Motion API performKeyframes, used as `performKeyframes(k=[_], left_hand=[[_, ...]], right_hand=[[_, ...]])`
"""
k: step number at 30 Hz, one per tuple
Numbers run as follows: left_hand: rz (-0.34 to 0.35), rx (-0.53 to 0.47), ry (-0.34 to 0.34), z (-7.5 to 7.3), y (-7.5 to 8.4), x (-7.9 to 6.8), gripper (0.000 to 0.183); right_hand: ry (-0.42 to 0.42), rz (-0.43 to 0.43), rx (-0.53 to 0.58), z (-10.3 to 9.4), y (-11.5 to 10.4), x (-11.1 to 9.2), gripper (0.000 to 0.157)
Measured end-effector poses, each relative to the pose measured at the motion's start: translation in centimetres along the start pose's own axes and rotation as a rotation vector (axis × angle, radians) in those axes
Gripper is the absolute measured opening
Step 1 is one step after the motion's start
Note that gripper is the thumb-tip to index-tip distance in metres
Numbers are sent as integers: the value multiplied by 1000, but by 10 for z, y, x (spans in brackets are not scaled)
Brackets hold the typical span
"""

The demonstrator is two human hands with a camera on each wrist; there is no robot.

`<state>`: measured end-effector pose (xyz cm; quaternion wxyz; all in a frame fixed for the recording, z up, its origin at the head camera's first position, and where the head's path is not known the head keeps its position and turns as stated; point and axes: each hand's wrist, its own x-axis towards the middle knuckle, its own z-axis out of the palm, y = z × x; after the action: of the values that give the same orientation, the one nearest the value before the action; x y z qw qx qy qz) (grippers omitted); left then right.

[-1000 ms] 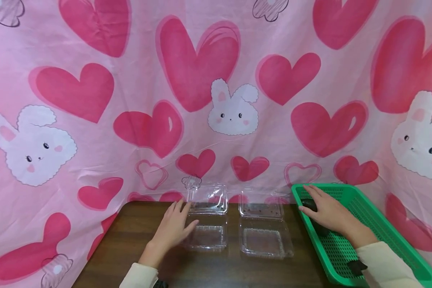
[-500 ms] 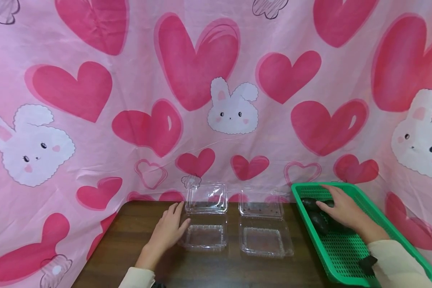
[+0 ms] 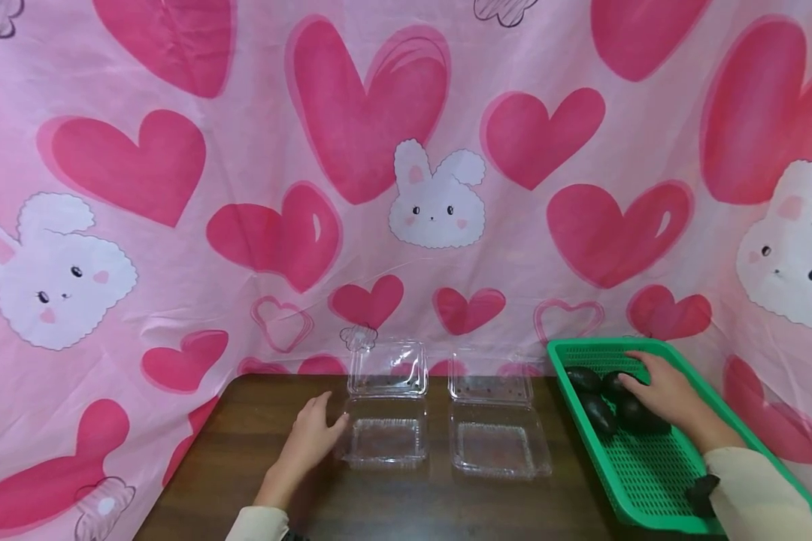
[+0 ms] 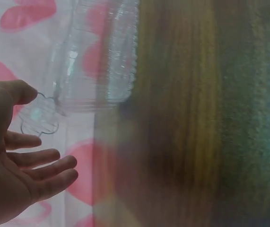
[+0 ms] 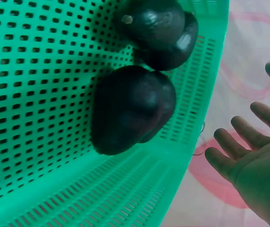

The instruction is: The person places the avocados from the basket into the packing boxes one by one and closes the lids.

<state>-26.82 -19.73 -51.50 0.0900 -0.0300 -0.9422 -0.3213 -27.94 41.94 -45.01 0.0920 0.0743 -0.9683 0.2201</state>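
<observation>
Several dark avocados (image 3: 598,415) lie grouped toward the far end of a green perforated basket (image 3: 649,488). Over them hovers my right hand (image 3: 670,392), its fingers spread and holding nothing; it covers part of the group in the head view. In the right wrist view the avocados (image 5: 125,111) sit in two overlapping pairs. My left hand (image 3: 307,439) is just left of a clear plastic clamshell box (image 3: 387,430), fingers loose and nothing in them. A second clear clamshell box (image 3: 497,443) stands to its right. Both boxes have their lids raised at the back.
A brown wooden table (image 3: 406,507) carries the boxes and the basket. Behind it hangs a pink cloth (image 3: 514,263) printed with hearts and rabbits. The basket's raised rim (image 3: 592,466) runs along the right side of the table.
My right hand has shifted to the right over the basket, and more of the avocados now show. My left hand has drawn back slightly to the left, away from the left box.
</observation>
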Motion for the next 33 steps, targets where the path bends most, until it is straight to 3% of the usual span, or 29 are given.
performKeyframes(k=[5,13,25,30,33], left_hand=[[7,-14,-8,2,-6,-1,59],[4,-68,41,6,-12,-1,47],[-67,-128,29,9,-15,-4,39],[-124,-206,19,9,-13,-6,36],[-183,-320,-13,11,-12,-7,34]], right_hand=[[-11,45,13,0,10,0,64],[-72,141,63,-2,27,2,65],[-157,263,81,2,37,0,73],[-192,303,92,7,43,-3,75],[-221,325,110,8,45,-4,78]])
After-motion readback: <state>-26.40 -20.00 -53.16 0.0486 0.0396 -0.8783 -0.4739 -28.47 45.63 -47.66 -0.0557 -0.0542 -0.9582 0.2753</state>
